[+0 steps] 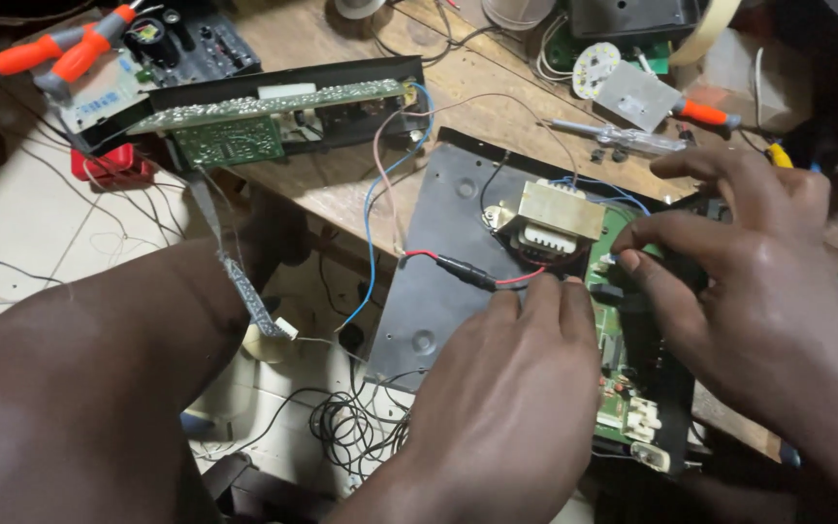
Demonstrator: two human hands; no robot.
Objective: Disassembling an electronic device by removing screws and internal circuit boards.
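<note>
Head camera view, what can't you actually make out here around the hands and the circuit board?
- Green circuit board: head view, mostly hidden under the left hand and right hand.
- What the right hand's fingertips pinch: covered by the fingers themselves.
- Right forearm: cut off by the frame's right edge.
- Parts behind the transformer: too small to tell.

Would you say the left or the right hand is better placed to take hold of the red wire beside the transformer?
Probably the left hand: its fingertips already rest at the red wire, while the right hand is busy over the green circuit board.
</note>
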